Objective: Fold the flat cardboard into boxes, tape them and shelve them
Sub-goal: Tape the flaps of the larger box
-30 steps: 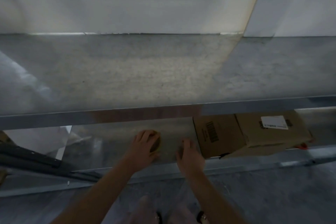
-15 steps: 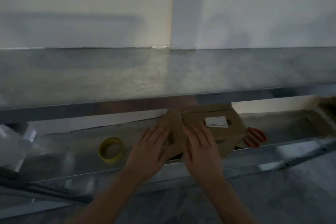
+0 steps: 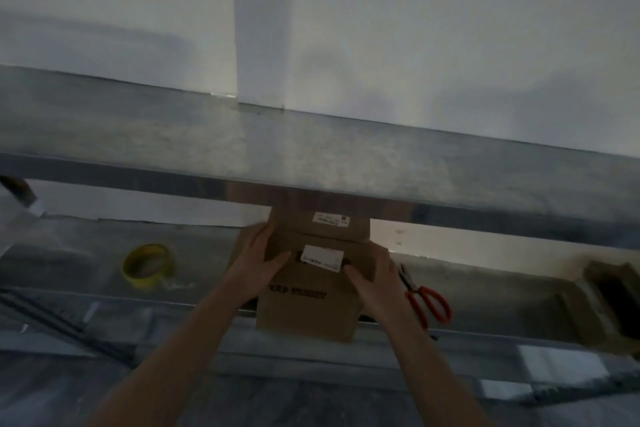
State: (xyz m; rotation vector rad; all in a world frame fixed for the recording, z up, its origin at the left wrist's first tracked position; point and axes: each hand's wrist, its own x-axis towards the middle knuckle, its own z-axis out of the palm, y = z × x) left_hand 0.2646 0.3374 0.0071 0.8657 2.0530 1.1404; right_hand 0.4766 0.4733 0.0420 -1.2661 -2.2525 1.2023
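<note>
Head view, dim and soft with blur. The upper shelf [image 3: 311, 156] crosses the whole frame, and its front rail hides the far top of the rear box [image 3: 325, 230]. The printing on both boxes is too smeared to read. The fingers of the right hand [image 3: 377, 284] pass out of sight down the box's right flank. At the far right an open carton [image 3: 609, 305] stands on the lower shelf [image 3: 491, 295]. Its interior is dark, so its contents cannot be made out. The front box [image 3: 311, 308] is closed, so nothing inside it shows. This box is brown cardboard, with a white label [image 3: 322, 258] on its top face and a dark line of print below the label. It lies at the middle of the lower shelf, touching the rear box, and its near end juts out past the shelf's front rail. The left hand [image 3: 256, 263] grasps the box's left side, fingers along the flank and thumb spread on the top face. The right hand grasps the right side, thumb laid on top beside the label. A yellow tape roll [image 3: 147, 265] lies flat on the shelf, well to the left. Red-handled scissors [image 3: 427, 298] lie just right of the right hand. A pale wall [image 3: 415, 28] rises behind the shelving.
</note>
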